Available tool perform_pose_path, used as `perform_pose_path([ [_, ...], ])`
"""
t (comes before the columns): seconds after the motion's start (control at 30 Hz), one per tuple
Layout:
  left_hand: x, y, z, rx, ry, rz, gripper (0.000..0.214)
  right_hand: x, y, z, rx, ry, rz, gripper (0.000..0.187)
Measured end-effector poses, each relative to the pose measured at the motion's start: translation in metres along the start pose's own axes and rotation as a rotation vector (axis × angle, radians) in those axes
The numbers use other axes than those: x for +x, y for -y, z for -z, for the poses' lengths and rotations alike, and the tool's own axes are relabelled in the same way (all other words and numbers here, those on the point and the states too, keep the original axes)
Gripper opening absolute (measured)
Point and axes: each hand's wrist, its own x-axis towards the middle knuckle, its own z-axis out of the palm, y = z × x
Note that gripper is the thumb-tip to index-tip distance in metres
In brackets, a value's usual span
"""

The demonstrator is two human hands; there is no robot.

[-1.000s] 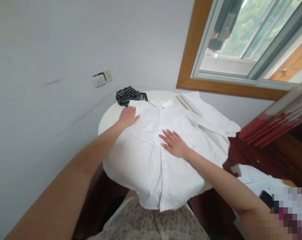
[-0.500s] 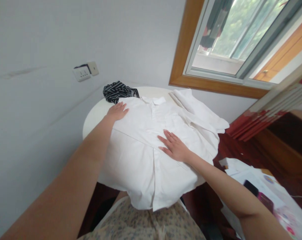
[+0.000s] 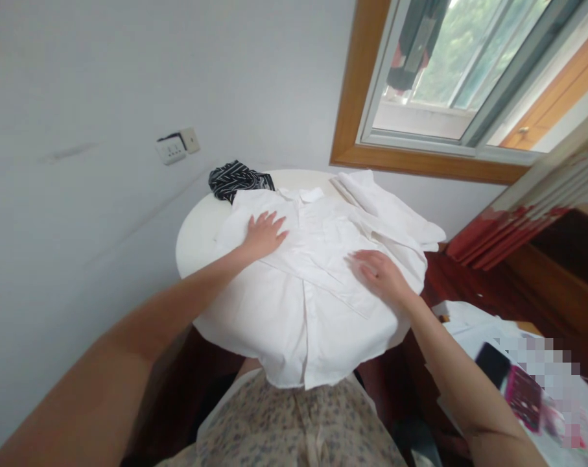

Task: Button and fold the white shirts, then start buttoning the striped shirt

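A white button-up shirt lies spread over a round white table, its collar at the far side and its hem hanging over the near edge. One sleeve is folded across the front; the other side spreads out to the right in creases. My left hand rests on the upper left of the shirt, fingers spread. Over the right part of the shirt is my right hand, fingers apart and slightly blurred. Neither hand grips the cloth.
A bunched black-and-white patterned cloth sits at the table's back left, near the wall socket. On the lower right, a surface with papers carries a black phone and a pink-edged device. A red-and-white curtain hangs at right.
My left hand has moved right, from the shirt's left shoulder towards its middle. My right hand has shifted to the right, away from the button line.
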Motion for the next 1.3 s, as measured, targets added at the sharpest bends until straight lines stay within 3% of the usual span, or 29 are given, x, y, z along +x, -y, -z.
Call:
perform_pose_path([
  [0.1, -0.034, -0.041, 0.007, -0.113, 0.098, -0.174, 0.063, 0.003, -0.030, 0.021, -0.235, -0.092, -0.176, 0.045],
  [0.2, -0.059, -0.068, 0.010, -0.209, 0.119, -0.387, 0.064, 0.006, -0.053, 0.038, -0.464, -0.104, -0.345, 0.060],
  [0.3, -0.070, -0.082, 0.007, -0.239, 0.182, -0.527, 0.061, 0.010, -0.070, 0.047, -0.570, -0.017, -0.502, 0.056],
  [0.4, -0.073, -0.086, 0.002, -0.229, 0.234, -0.560, 0.059, 0.018, -0.086, 0.052, -0.567, 0.131, -0.607, 0.053],
  [0.63, -0.074, -0.085, 0.000, -0.207, 0.223, -0.562, 0.059, 0.024, -0.104, 0.059, -0.495, 0.278, -0.648, 0.054],
  [0.87, -0.074, -0.087, 0.002, -0.212, 0.217, -0.550, 0.059, 0.001, -0.109, 0.072, -0.454, 0.401, -0.689, 0.062],
  [1.1, -0.075, -0.087, 0.004, -0.220, 0.243, -0.542, 0.061, -0.036, -0.137, 0.084, -0.244, 0.500, -0.552, 0.028],
  [1.2, -0.075, -0.087, 0.006, -0.224, 0.251, -0.549, 0.061, -0.044, -0.138, 0.090, -0.246, 0.489, -0.537, 0.020],
  [1.3, -0.076, -0.087, 0.007, -0.228, 0.251, -0.551, 0.060, -0.041, -0.125, 0.110, -0.361, 0.360, -0.597, 0.019],
])
